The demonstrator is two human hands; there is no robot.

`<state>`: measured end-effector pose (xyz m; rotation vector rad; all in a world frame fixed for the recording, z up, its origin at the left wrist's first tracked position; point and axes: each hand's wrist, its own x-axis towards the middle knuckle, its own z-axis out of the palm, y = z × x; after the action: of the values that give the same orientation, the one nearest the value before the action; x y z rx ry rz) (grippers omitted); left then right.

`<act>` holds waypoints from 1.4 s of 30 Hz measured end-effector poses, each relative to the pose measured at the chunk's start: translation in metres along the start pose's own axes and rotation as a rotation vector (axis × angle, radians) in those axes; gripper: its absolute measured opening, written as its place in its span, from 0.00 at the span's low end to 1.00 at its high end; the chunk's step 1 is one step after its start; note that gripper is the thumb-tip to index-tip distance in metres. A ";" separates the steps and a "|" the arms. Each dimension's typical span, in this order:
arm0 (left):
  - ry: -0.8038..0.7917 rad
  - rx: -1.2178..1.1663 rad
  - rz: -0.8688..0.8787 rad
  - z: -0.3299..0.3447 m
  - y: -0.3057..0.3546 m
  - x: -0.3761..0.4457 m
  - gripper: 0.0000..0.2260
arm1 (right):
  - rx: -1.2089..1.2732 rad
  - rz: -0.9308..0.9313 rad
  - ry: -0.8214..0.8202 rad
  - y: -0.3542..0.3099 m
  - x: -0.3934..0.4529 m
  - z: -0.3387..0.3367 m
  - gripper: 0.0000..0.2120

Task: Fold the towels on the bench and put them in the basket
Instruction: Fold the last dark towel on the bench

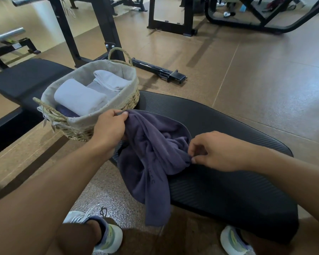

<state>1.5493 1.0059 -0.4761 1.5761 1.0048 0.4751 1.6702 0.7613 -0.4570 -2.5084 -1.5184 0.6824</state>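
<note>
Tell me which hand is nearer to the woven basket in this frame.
Left. The left hand grips the purple towel right beside the basket and overlaps its near wall in view. The right hand pinches the towel farther off, over the bench.

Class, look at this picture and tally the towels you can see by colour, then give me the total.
Pale grey towels: 2, both folded in the basket: one at the front, one at the back.
Purple towels: 2: one unfolded on the bench, held by the left hand and right hand at; one partly hidden in the basket.
Total: 4
</note>
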 end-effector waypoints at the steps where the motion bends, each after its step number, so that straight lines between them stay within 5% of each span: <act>1: 0.005 -0.009 0.013 -0.001 0.002 -0.001 0.09 | 0.035 0.005 0.020 0.002 0.001 -0.002 0.03; 5: 0.029 0.062 0.073 -0.010 0.002 0.000 0.06 | 0.223 0.035 0.139 0.014 -0.001 -0.015 0.03; 12: 0.084 -0.016 0.144 -0.016 0.009 -0.002 0.06 | 1.165 -0.039 0.434 0.026 -0.011 -0.043 0.07; 18: 0.117 -0.029 0.224 -0.018 0.010 0.000 0.05 | 0.323 0.021 0.396 0.048 -0.023 -0.050 0.03; 27: 0.036 0.137 0.352 -0.020 0.011 -0.009 0.03 | 0.259 0.338 0.475 0.050 -0.021 -0.051 0.14; 33: 0.034 0.127 0.516 -0.019 0.019 -0.026 0.02 | 0.179 0.425 0.308 0.055 -0.017 -0.045 0.18; 38: 0.003 0.142 0.580 -0.017 0.022 -0.034 0.08 | 0.133 0.410 0.229 0.055 -0.017 -0.044 0.02; 42: 0.013 0.137 0.577 -0.019 0.021 -0.033 0.03 | 0.140 0.393 0.230 0.053 -0.017 -0.045 0.04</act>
<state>1.5238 0.9905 -0.4446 1.9898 0.5857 0.8232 1.7259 0.7262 -0.4289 -2.6864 -0.8817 0.5005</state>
